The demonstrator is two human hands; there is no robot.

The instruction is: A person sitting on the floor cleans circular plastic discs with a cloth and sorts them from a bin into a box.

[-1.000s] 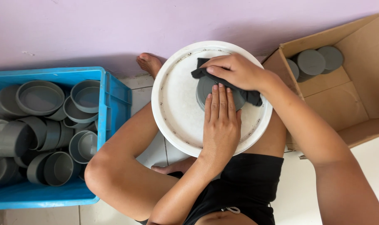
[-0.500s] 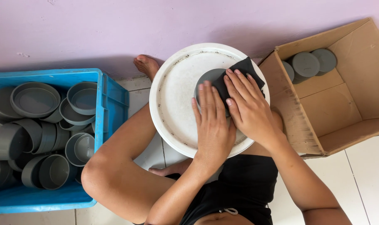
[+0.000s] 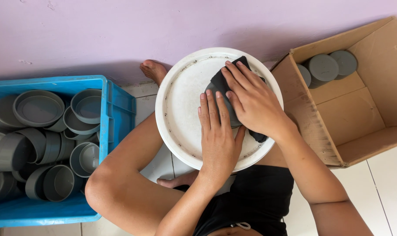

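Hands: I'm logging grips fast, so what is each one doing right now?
Left hand: open, flat on the grey cap.
Right hand: open, fingers spread, pressing the dark cloth onto that cap.

A blue crate (image 3: pixel 115 100) at the left holds a jumble of grey caps (image 3: pixel 36 107), some open side up, others on edge. At the right a cardboard box (image 3: pixel 360 113) holds three more grey caps (image 3: pixel 323 67) in its far corner. Behind runs a lilac wall (image 3: pixel 119 30), above a white tiled floor (image 3: pixel 382 175).

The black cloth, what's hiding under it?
Under the black cloth sits a round grey cap on the white lid. Only its left edge shows; the right hand and left hand cover the rest.
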